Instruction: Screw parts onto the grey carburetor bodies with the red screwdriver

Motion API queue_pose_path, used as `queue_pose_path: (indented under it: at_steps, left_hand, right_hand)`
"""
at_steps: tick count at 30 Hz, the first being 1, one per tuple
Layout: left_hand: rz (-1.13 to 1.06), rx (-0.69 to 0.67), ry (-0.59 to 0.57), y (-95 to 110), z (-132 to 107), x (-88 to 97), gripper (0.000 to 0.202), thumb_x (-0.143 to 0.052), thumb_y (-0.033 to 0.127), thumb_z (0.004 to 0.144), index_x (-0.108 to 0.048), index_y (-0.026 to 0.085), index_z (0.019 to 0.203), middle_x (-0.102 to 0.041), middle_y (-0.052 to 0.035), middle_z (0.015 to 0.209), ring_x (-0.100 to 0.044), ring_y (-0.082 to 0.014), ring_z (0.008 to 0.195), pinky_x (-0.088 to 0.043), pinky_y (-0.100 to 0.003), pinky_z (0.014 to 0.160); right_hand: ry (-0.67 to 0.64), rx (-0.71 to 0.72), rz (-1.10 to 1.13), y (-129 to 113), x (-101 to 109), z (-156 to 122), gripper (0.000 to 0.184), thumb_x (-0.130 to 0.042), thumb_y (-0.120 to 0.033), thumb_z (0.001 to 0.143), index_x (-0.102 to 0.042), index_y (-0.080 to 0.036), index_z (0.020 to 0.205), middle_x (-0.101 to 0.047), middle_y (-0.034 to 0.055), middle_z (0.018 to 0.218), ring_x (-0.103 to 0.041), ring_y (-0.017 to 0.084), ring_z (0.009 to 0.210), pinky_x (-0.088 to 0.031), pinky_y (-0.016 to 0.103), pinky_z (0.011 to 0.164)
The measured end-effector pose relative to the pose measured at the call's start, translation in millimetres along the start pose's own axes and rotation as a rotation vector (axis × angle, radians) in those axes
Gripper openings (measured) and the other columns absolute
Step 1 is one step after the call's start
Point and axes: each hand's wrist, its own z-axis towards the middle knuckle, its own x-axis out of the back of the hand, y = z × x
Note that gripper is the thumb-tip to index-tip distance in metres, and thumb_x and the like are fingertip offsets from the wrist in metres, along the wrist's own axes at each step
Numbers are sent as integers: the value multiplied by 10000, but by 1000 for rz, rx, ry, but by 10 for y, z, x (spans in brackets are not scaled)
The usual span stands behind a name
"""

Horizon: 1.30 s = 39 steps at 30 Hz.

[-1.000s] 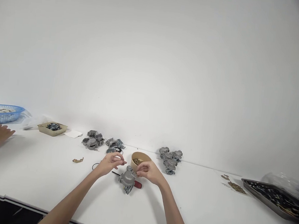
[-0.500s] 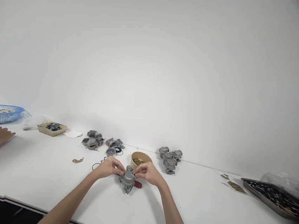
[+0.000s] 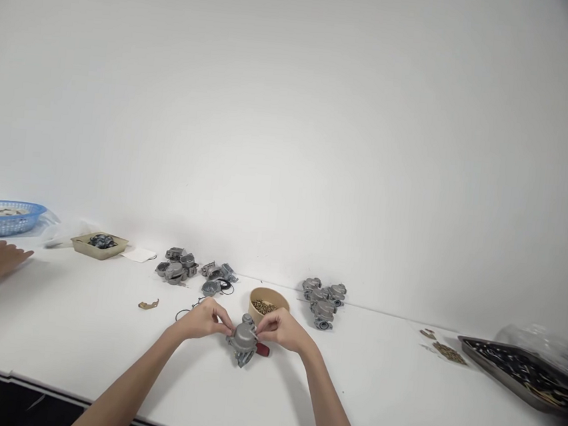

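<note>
A grey metal carburetor [image 3: 244,338] with a domed cover sits on the white table in front of me. At its left edge my left hand [image 3: 205,318] has thumb and finger pinched together. My right hand [image 3: 283,329] makes a similar pinch at the right side of the cover. Whatever small thing lies between the fingertips is too tiny to make out. A red handle [image 3: 263,349], perhaps a screwdriver's, pokes out from behind the carburetor. Just beyond my hands stands a tan bowl [image 3: 283,299] of small brass-coloured screws [image 3: 263,306], partly hidden by my right hand.
Several carburetors [image 3: 323,300] stand back right; grey metal parts [image 3: 177,268] and black rings [image 3: 226,288] lie back left. A tan bracket [image 3: 148,304], beige tray [image 3: 80,244], blue basket [image 3: 33,213] and another person's hand [image 3: 2,257] are left. A dark tray [image 3: 504,375] is right.
My left fingertips have shifted slightly along the carburetor's left side, and the carburetor has turned a little. My right hand stays nearly still. The other person's hand moved slightly right.
</note>
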Motion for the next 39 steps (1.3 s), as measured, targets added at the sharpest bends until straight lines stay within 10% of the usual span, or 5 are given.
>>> queue_pose_path:
  at_steps: [27,32,39]
  left_hand:
    - [32,32,29,8,-29,-72,382,-673,473,829,-695,230,1122,-711,-68,1152,-656,-222,1047,-537,-304,835]
    - [32,13,-32,62,-50,-214,731,-853,465,630,-568,293,1281,-592,-61,1335,-560,-267,1186,-472,-366,973]
    - [69,-27,-39,142,-7,-341,559,-844,408,651,-625,276,1149,-684,-7,1116,-608,-227,1028,-462,-303,856]
  right_hand:
    - [-64,-56,125,-194,29,-115,168,-711,-303,724,-760,-174,820,-753,45,744,-721,222,679,-578,327,692]
    - [51,-142,-143,-62,38,-94,96,-679,-287,744,-648,-197,759,-721,8,701,-678,180,600,-474,251,547]
    - [61,-117,-629,29,-203,43,291,-809,-195,555,-674,-208,813,-728,4,770,-631,182,669,-332,232,530]
